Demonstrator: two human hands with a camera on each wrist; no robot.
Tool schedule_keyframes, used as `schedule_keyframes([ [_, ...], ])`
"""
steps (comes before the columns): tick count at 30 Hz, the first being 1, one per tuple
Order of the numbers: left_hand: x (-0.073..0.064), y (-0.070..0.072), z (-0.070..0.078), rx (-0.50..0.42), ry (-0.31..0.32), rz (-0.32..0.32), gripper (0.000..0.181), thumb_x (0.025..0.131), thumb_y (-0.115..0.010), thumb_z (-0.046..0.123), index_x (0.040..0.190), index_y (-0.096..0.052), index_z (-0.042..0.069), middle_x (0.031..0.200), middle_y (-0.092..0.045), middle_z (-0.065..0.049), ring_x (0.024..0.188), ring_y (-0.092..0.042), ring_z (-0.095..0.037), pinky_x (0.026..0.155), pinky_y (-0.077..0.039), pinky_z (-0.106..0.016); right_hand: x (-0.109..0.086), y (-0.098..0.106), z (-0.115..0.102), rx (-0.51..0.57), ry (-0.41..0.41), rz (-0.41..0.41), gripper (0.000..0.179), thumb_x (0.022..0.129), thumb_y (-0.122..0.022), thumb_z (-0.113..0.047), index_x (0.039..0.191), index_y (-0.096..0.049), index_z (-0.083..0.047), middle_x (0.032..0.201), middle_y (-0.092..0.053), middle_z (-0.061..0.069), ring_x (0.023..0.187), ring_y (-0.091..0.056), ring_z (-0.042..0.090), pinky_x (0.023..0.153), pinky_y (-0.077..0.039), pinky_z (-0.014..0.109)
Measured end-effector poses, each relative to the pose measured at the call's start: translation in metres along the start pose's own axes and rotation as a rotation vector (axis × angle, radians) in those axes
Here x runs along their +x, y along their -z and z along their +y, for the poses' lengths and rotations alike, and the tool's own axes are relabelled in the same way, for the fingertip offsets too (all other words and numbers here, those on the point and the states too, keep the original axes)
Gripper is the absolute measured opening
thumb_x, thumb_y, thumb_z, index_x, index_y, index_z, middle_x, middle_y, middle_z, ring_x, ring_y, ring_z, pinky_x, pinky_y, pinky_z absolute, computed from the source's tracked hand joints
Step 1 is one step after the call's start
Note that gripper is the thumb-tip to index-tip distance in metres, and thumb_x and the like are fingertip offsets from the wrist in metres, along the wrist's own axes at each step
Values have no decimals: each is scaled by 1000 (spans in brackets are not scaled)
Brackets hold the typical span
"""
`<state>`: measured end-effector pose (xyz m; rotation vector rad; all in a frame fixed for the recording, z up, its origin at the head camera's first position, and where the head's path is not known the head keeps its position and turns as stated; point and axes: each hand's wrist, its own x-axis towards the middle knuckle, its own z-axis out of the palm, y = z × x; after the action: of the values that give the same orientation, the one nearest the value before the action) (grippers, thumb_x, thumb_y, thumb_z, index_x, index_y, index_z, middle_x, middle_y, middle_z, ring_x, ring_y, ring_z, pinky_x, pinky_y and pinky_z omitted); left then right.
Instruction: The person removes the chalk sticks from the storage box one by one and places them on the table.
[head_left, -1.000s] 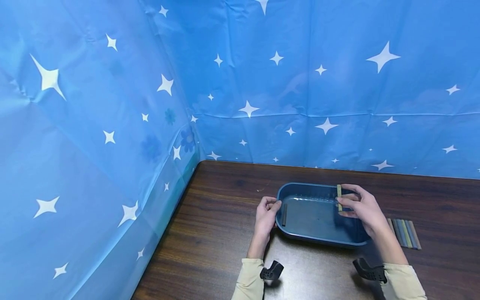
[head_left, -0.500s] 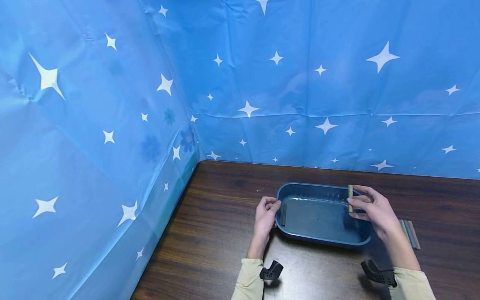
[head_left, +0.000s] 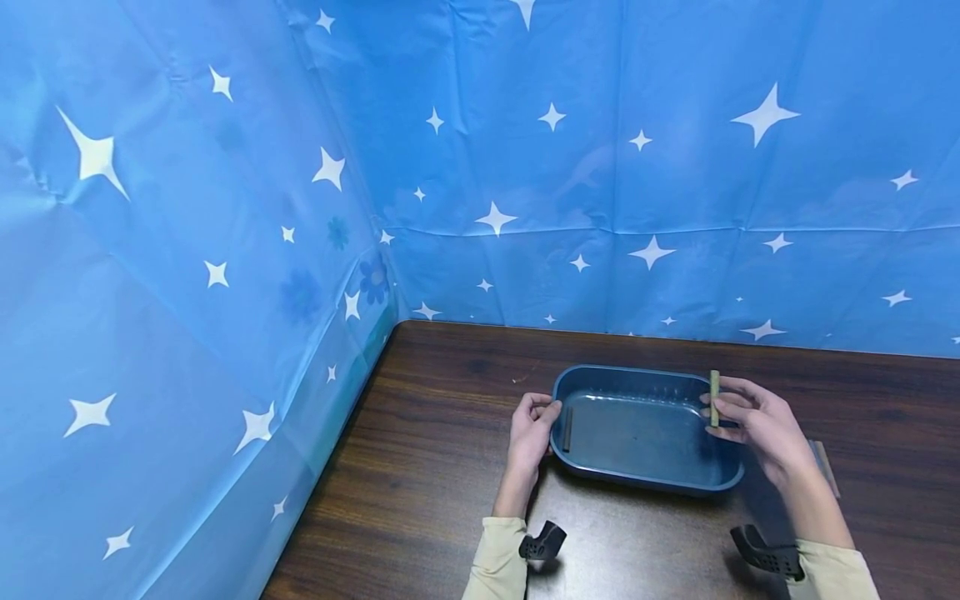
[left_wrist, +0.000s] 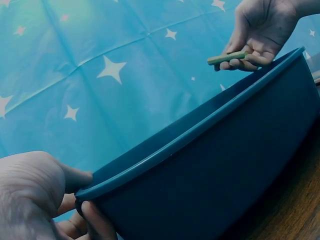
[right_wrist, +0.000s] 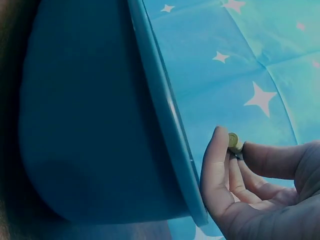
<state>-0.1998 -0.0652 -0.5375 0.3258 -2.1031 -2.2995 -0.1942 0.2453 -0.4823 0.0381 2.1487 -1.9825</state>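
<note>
My left hand grips the left rim of a blue plastic basin, thumb over the edge and fingers beneath it in the left wrist view. Between thumb and fingertips, my right hand pinches a short, round yellow-green stick above the basin's right end. That stick's round end faces the camera in the right wrist view, close to the rim. Inside the basin, a dark stick lies along the left wall.
Right of the basin, sticks lie on the dark wooden table, mostly hidden behind my right forearm. Behind and to the left hangs a blue starry cloth. A black wrist mount sits on each forearm.
My right hand has moved rightward with the yellow-green stick, from over the basin's interior toward its right rim. Its forearm now covers most of the sticks on the table. The left hand stays put.
</note>
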Motion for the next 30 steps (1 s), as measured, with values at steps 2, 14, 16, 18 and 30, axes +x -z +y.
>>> schedule_keyframes([
  [2,0,0,0,-1,-2,-2,19,99,-65,14,112,-60,0,84,-62,-9,53,-45,-10,44,-35,-20,-1,2,1,19,1,5,58,110,-48,-9,155,-21,15,103,-69,-11,93,-69,5,81,-61,32],
  [14,1,0,-1,8,4,2,20,99,-66,13,113,-61,0,85,-63,-12,51,-44,-9,44,-35,-21,-11,26,5,176,4,61,26,104,-65,-15,127,-54,-17,97,-73,-12,87,-72,7,73,-61,28],
  [16,1,0,-1,10,-1,4,20,100,-66,13,113,-61,0,84,-62,-11,51,-43,-9,44,-35,-21,-13,31,7,193,10,60,27,104,-65,-14,127,-52,-18,97,-73,-11,87,-72,7,73,-61,28],
  [18,0,-1,-1,12,-1,10,20,99,-66,13,114,-61,0,84,-62,-10,50,-43,-10,44,-35,-21,-14,35,9,217,18,55,28,104,-63,-13,129,-50,-19,97,-73,-10,87,-73,8,73,-61,28],
  [30,0,-1,0,27,9,19,22,100,-65,14,116,-60,-1,86,-62,-11,50,-43,-11,43,-35,-21,-22,54,19,280,36,31,56,107,-55,-6,157,-32,-17,99,-74,-10,89,-73,9,73,-61,27],
])
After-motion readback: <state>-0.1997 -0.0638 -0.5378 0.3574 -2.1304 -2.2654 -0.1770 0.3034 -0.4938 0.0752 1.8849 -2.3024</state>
